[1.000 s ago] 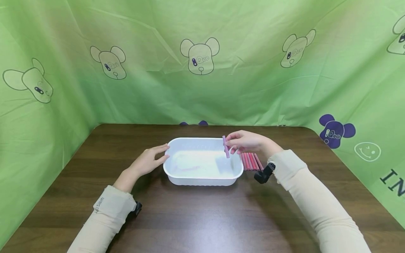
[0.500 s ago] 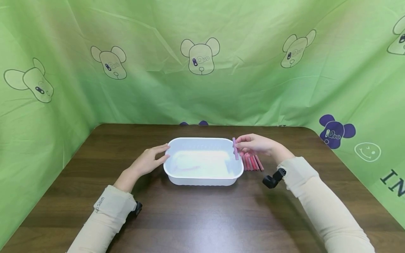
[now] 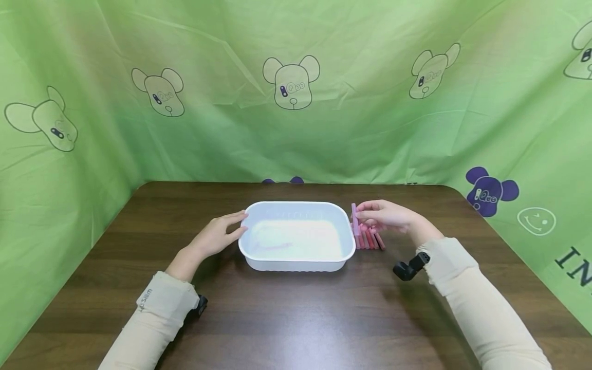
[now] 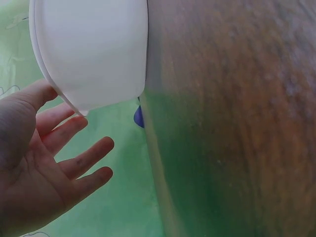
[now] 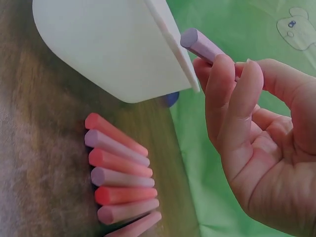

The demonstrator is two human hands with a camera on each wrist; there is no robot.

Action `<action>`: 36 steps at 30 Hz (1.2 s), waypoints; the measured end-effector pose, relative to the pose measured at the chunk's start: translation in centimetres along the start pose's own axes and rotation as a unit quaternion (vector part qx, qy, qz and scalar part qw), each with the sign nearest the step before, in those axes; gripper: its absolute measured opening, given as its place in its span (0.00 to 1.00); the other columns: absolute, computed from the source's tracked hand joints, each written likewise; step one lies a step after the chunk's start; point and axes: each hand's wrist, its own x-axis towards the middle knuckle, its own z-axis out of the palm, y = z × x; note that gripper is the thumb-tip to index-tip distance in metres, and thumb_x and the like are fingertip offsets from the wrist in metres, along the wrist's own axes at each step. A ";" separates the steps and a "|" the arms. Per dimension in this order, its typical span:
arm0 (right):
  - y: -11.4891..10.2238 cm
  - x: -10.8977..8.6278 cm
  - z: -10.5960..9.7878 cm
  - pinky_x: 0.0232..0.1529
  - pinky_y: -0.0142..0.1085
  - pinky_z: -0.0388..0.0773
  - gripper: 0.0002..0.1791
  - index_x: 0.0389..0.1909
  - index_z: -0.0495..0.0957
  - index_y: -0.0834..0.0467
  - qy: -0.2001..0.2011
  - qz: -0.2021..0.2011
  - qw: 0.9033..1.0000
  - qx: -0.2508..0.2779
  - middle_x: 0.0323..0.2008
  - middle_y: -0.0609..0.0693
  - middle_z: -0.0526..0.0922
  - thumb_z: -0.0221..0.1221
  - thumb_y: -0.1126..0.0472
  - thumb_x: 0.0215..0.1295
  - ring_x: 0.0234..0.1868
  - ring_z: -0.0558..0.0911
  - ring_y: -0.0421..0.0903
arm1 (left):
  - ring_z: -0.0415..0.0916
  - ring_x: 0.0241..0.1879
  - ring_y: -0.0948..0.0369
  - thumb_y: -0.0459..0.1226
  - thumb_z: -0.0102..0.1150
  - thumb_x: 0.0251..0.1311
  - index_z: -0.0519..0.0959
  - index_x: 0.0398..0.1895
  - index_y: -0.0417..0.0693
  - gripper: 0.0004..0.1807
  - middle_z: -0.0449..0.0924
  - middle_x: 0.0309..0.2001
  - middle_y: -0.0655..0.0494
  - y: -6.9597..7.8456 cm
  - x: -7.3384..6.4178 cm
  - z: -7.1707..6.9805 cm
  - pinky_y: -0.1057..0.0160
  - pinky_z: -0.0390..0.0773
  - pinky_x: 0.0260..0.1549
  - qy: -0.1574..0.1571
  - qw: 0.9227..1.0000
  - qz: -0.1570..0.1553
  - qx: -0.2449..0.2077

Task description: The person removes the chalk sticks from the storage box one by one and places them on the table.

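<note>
My left hand [image 3: 213,237] rests at the left end of a white plastic basin [image 3: 296,265], its straight fingers and thumb touching the rim. In the left wrist view the outer fingers of that hand [image 4: 54,163] spread apart below the basin's wall [image 4: 94,59]. My right hand [image 3: 386,215] pinches a purple chalk stick [image 3: 355,220] between thumb and fingertips, just past the basin's right rim. In the right wrist view this purple chalk [image 5: 201,44] points toward the basin wall [image 5: 103,49]. Beneath the right hand, a row of pink, red and purple chalks [image 5: 123,195] lies on the table.
The brown wooden table [image 3: 296,318] carries the basin and the chalk row, which lies close against the basin's right side. A green printed cloth [image 3: 296,144] hangs behind and at both sides. Faint purple marks [image 3: 277,246] show on the basin's floor.
My right hand has moved right with the purple chalk, from over the basin's inside to beyond its right rim, above the chalk row. The left hand and the basin have stayed put.
</note>
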 end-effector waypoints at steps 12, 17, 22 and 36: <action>1.5 -1.4 -0.9 0.30 0.24 0.78 0.06 0.44 0.67 0.55 0.004 -0.006 1.000 0.024 0.28 0.41 0.79 0.49 0.58 0.70 0.30 0.79 0.33 | 0.58 0.69 0.46 0.43 0.49 0.66 0.66 0.66 0.42 0.27 0.62 0.68 0.44 0.0 0.0 0.0 0.44 0.61 0.66 -0.006 1.000 -0.008 -0.003; 2.7 -1.8 -1.7 0.31 0.24 0.77 0.04 0.43 0.69 0.51 0.008 -0.006 1.000 0.025 0.29 0.39 0.78 0.48 0.58 0.71 0.30 0.79 0.32 | 0.58 0.69 0.45 0.43 0.49 0.67 0.66 0.66 0.42 0.26 0.62 0.68 0.44 -0.1 0.0 0.0 0.44 0.61 0.66 -0.005 1.000 -0.005 0.001; 3.9 -2.0 -2.5 0.30 0.23 0.77 0.03 0.40 0.70 0.48 0.020 0.002 0.999 0.034 0.28 0.39 0.77 0.48 0.58 0.71 0.30 0.79 0.31 | 0.58 0.69 0.45 0.43 0.49 0.67 0.66 0.66 0.42 0.26 0.62 0.68 0.44 0.0 0.0 0.0 0.44 0.61 0.66 -0.005 1.000 -0.007 0.000; 6.4 -2.6 -4.2 0.30 0.23 0.77 0.06 0.37 0.71 0.45 0.052 0.033 0.997 0.056 0.29 0.37 0.78 0.46 0.58 0.72 0.30 0.78 0.31 | 0.58 0.68 0.45 0.43 0.49 0.66 0.66 0.65 0.42 0.26 0.62 0.68 0.43 0.0 0.0 0.0 0.44 0.61 0.65 -0.003 1.000 -0.003 -0.006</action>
